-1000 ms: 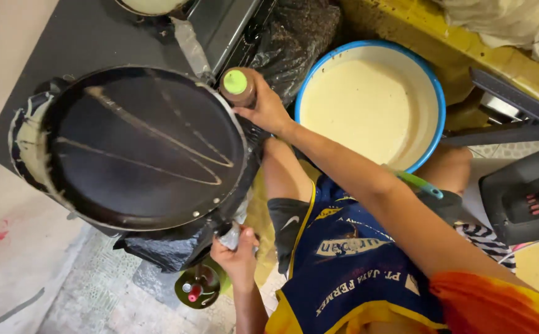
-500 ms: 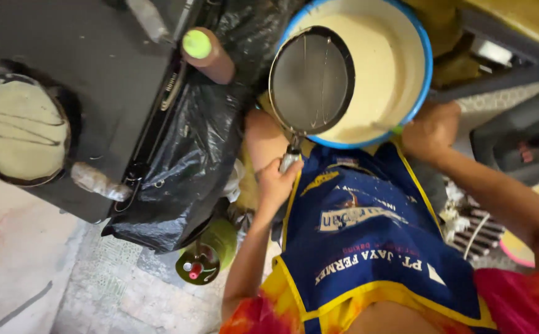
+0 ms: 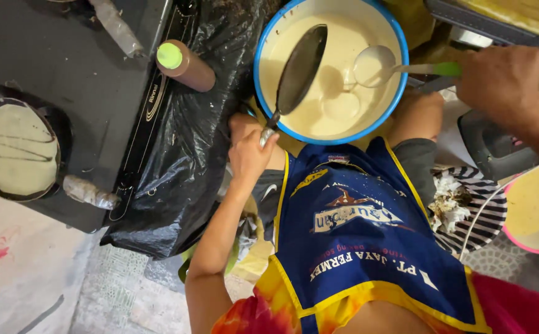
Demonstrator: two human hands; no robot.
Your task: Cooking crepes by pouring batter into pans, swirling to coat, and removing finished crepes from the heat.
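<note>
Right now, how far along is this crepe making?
Done: one thin crepe lies in the pan on the stove. In hand: the left hand tilts a second pan over the batter bowl, the right hand dips a ladle. Left: plenty of batter remains.

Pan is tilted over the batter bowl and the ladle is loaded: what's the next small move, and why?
Probably tip the green-handled ladle in the right hand onto the dark round pan. The left hand holds that pan tilted over the blue-rimmed bowl of pale batter, so run-off would fall back in.
</note>
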